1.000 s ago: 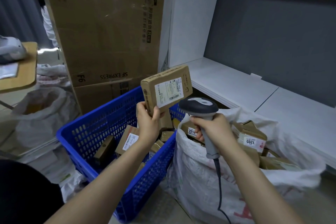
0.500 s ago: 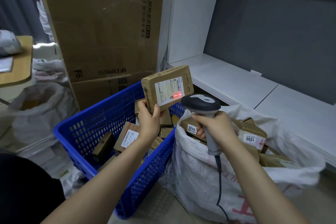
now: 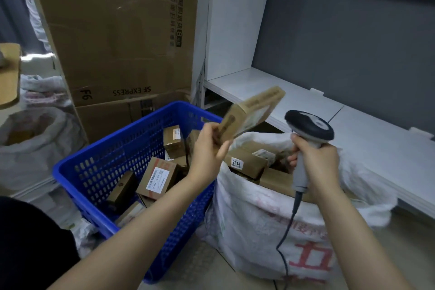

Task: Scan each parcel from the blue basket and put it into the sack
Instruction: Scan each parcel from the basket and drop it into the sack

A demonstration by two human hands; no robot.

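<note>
My left hand (image 3: 208, 148) pinches a flat brown parcel (image 3: 251, 113) by its lower left end; the parcel is motion-blurred and tilted, over the seam between the blue basket (image 3: 113, 155) and the white sack (image 3: 256, 226). My right hand (image 3: 315, 160) grips the handle of a grey barcode scanner (image 3: 308, 128) above the sack's mouth, its cable hanging down the sack's front. Several brown labelled parcels (image 3: 157, 178) lie in the basket. More parcels fill the sack, one tagged 2214 (image 3: 244, 162).
Large SF Express cartons (image 3: 122, 37) stand stacked behind the basket. A white shelf unit (image 3: 306, 101) runs along the grey wall at right. Another filled white sack (image 3: 30, 141) sits at far left under a wooden tabletop edge (image 3: 9, 73).
The scanner's red beam on the parcel label is gone. My left hand has swung the parcel right and tilted it flatter towards the sack. My right hand and the scanner moved right.
</note>
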